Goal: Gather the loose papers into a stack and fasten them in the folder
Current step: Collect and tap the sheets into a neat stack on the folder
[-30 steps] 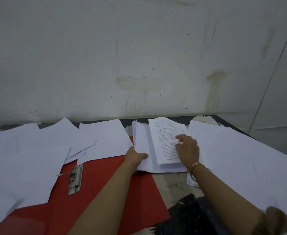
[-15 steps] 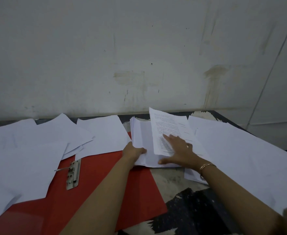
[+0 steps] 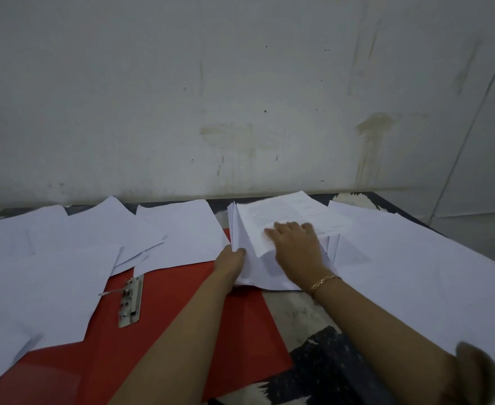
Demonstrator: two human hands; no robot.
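A thick stack of white papers [image 3: 247, 267] lies in the middle of the table, partly on the open red folder [image 3: 164, 340]. My left hand [image 3: 231, 262] grips the stack's left edge. My right hand [image 3: 295, 252] lies flat, fingers spread, on a printed sheet [image 3: 284, 213] that sits skewed on top of the stack. The folder's metal clip [image 3: 130, 301] lies bare near its left side, with its thin lever pointing left.
Loose white sheets [image 3: 65, 252] cover the table's left side and overlap the folder. More loose sheets [image 3: 409, 258] spread over the right side to the table's edge. A stained wall [image 3: 240, 97] stands directly behind the table.
My right hand has slid forward and left over the printed sheet, which has turned to lie more crosswise on the stack. My left hand has stayed on the stack's left edge.
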